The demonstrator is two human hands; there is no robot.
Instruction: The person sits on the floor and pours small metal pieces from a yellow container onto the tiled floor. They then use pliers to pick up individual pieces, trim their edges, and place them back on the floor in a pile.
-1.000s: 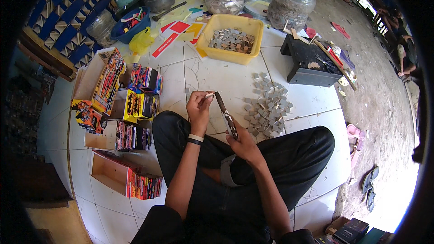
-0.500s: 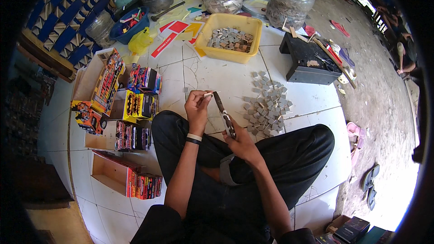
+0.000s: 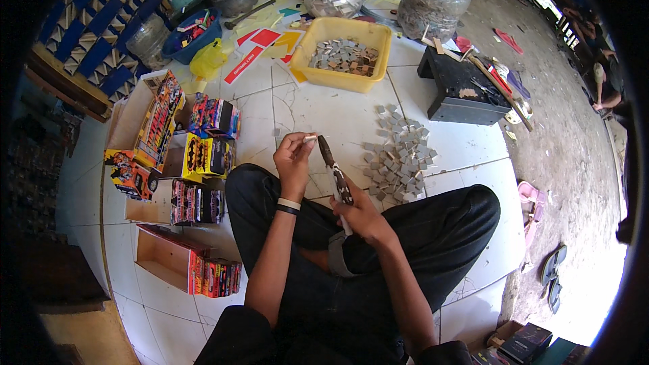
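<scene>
My left hand (image 3: 293, 161) pinches a small pale piece (image 3: 309, 139) between thumb and fingertips. Right beside it is the dark tip of a long hand tool that looks like pliers (image 3: 330, 158), with a brown-and-white patterned grip. My right hand (image 3: 366, 215) is wrapped around its handles, and a whitish handle end shows below the fingers. Whether the jaws touch the small piece is too fine to tell. To the right, on the white tiles, lies a loose pile of small grey square pieces (image 3: 402, 152), some with thin pale sticks.
Beyond my hands stands a yellow tub (image 3: 374, 81) holding similar squares. A low black stand (image 3: 460, 91) is at the right. Colourful toy-truck boxes (image 3: 196, 213) line the left side. Farther back are clear plastic containers (image 3: 433, 3), a blue basin (image 3: 193, 37) and red and yellow sheets (image 3: 253, 54).
The thin pale stick that poked out past the tool's tip no longer shows. The tool's handles have spread apart in my right hand, which sits slightly lower.
</scene>
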